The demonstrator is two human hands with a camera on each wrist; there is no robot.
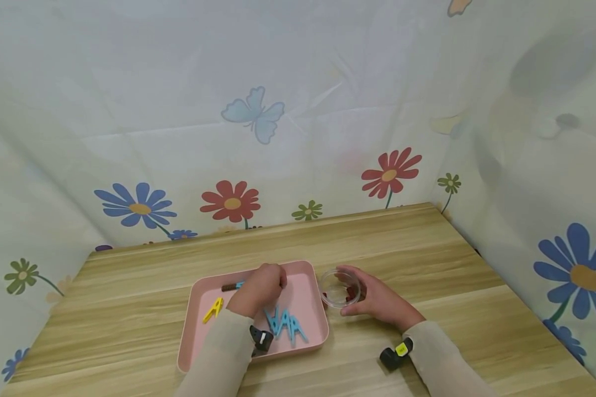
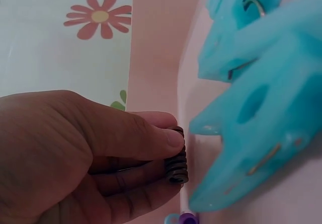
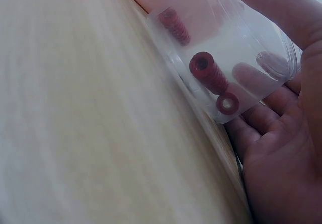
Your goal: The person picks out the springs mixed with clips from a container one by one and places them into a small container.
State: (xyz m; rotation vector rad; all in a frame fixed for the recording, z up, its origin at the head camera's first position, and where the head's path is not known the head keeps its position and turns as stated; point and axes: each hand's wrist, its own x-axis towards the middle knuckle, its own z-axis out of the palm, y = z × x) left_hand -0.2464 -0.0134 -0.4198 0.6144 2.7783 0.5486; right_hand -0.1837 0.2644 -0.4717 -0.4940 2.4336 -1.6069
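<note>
Over the pink tray (image 1: pixel 185 336), my left hand (image 1: pixel 264 284) pinches a small dark coil spring (image 2: pixel 177 166) between thumb and fingers. The head view hides that spring behind the hand. Several blue clothespins (image 1: pixel 285 324) lie in the tray near the wrist, looming large in the left wrist view. To the right of the tray, my right hand (image 1: pixel 374 296) curls round a clear plastic cup (image 1: pixel 334 300). Inside the cup, the right wrist view shows red coil springs (image 3: pixel 211 75). The cup stands on the table beside the tray wall.
A yellow clothespin (image 1: pixel 213 310) and a brown coil spring (image 1: pixel 228 287) lie in the tray's left part. A purple item (image 2: pixel 188 219) shows at the left wrist view's lower edge. The wooden table (image 1: pixel 144 286) meets a flower-printed curtain (image 1: pixel 298 110) at the back.
</note>
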